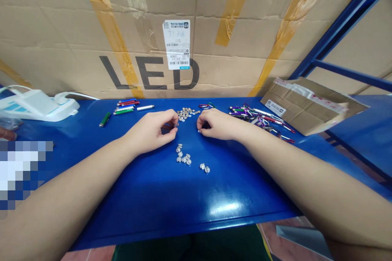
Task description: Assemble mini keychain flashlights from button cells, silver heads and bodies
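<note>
My left hand (153, 129) rests on the blue table (153, 195), fingers curled in a pinch around a small dark object I cannot make out. My right hand (217, 124) lies opposite it, fingers also curled, pinching something small and silvery at its fingertips. Between and behind the hands lies a pile of silver button cells (185, 113). In front of the hands sit a cluster of small slotted metal caps (183, 157) and two more caps (204, 167).
Several coloured pen-shaped mini torches (127, 106) and a green one (104, 119) lie at the back left. A heap of torches with carabiners (260, 118) lies right, beside an open cardboard box (309, 106). A white device (39, 105) sits far left. A big "LED" carton (196, 28) forms the backdrop.
</note>
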Tool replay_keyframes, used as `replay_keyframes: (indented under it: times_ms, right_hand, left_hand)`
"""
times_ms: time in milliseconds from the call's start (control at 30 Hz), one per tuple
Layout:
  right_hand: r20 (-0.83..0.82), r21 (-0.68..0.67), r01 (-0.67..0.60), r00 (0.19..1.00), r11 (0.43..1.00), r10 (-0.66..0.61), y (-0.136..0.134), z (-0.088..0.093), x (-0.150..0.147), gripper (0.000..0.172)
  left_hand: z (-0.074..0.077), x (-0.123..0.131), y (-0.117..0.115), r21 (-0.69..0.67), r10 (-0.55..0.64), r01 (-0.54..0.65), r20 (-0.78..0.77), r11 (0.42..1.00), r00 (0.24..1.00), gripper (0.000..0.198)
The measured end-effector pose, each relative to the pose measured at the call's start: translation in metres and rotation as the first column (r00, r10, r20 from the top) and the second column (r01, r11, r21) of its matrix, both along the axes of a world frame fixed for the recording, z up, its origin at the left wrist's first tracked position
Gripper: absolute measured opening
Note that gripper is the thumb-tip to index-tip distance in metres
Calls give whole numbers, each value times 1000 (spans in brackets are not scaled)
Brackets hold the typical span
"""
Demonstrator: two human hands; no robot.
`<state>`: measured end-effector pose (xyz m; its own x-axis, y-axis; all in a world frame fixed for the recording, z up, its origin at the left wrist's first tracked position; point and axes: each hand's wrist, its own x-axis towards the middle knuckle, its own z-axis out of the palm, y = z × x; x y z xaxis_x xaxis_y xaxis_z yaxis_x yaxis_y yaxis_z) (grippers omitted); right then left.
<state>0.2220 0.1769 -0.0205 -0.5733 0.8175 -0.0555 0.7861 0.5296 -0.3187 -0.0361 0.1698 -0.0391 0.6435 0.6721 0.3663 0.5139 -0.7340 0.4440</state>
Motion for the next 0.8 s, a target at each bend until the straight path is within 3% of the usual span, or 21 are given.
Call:
replay_keyframes:
  times_ms: [633, 800]
  right_hand:
    - [-68, 158, -170, 981, 973, 183, 2, -14, 4, 13]
    - [-223, 157, -137, 960, 978, 170, -2, -16, 3, 17]
  left_hand:
    - [1, -1, -1, -31, 9, -9, 1, 999, 1000, 8]
    - [-1, -2, -2, -106, -2, 7, 48, 994, 999, 15]
